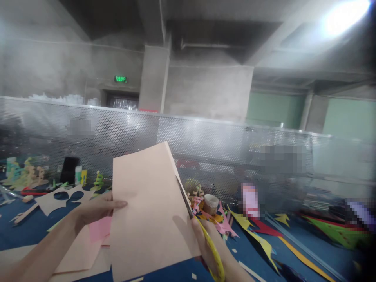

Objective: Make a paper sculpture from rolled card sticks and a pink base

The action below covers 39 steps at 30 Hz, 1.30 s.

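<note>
A peach sheet of paper is held up over the blue table. My left hand grips the sheet's left edge, thumb lying on its front. My right hand is closed on yellow-handled scissors, whose blades run up along the sheet's right edge. More peach paper and a pink piece lie flat under the left hand.
Coloured paper scraps and cut-out shapes litter the table. A small cup stands behind the scissors. A cut peach sheet with holes, a dark phone and small bottles are at the left. A perforated metal screen runs across the back.
</note>
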### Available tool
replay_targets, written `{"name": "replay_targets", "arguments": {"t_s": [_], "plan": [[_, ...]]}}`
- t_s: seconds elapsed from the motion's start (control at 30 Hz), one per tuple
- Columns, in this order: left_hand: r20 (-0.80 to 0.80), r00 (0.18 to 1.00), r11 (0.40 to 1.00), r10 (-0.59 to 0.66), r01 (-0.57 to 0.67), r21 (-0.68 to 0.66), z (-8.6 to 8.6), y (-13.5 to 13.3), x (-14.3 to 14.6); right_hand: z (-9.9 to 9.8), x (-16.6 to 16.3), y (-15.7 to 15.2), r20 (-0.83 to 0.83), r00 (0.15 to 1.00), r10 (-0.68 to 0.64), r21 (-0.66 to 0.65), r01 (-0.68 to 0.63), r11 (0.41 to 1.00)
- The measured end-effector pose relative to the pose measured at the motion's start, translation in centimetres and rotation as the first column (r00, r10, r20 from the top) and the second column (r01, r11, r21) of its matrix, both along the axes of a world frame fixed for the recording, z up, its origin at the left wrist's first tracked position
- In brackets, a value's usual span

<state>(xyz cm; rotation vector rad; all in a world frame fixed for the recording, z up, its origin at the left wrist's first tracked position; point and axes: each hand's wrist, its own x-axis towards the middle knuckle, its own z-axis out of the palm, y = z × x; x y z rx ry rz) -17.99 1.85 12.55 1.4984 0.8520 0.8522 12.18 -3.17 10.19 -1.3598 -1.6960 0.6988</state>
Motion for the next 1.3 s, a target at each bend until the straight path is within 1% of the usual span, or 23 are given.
{"name": "replay_targets", "arguments": {"t_s": [0.13,0.3,0.4,0.47,0.53,0.63,0.7,0.9,0.97,1.1,1.3], "plan": [[-0.009,1.000,1.000,0.020,-0.020,-0.008,-0.2,0.1,-0.2,-0.1,-0.1,0.3,0.029,1.000,0.008,0.012,-0.009,1.000],[0.056,0.991,0.992,0.125,-0.125,0.001,0.2,-0.2,0.3,-0.1,0.5,0.8,0.117,0.991,0.058,0.149,-0.075,0.986],[0.061,0.992,0.994,0.109,-0.107,-0.035,0.5,-0.4,0.7,-0.1,0.9,0.8,0.138,0.986,0.096,0.171,-0.119,0.978],[0.064,0.995,0.996,0.074,-0.070,-0.055,0.5,-0.4,0.8,-0.1,0.9,0.7,0.138,0.984,0.114,0.165,-0.137,0.977],[0.067,0.997,0.998,0.047,-0.044,-0.054,0.4,-0.3,0.9,-0.1,0.8,0.6,0.123,0.984,0.130,0.133,-0.146,0.980],[0.050,0.998,0.999,0.025,-0.023,-0.041,0.3,-0.4,0.9,0.0,0.5,0.3,0.036,0.984,0.174,0.062,-0.176,0.982],[0.039,0.999,0.999,0.017,-0.015,-0.033,0.3,-0.5,0.9,0.1,0.3,0.2,-0.022,0.981,0.194,0.051,-0.193,0.980],[-0.027,0.999,0.999,-0.025,0.024,-0.037,0.1,-0.5,0.8,0.1,0.0,0.2,-0.137,0.971,0.196,-0.008,-0.199,0.980],[-0.043,0.998,0.998,-0.045,0.043,-0.037,0.0,-0.5,0.7,-0.1,0.0,0.2,-0.146,0.972,0.185,-0.005,-0.188,0.982],[-0.062,0.997,0.998,-0.052,0.050,-0.034,0.0,-0.5,0.7,-0.8,0.2,0.5,-0.112,0.988,0.102,-0.005,-0.104,0.995],[-0.099,0.994,0.999,-0.037,0.035,-0.020,0.4,-0.7,1.0,-1.2,0.6,0.8,-0.044,0.994,0.101,0.079,-0.097,0.992]]}}
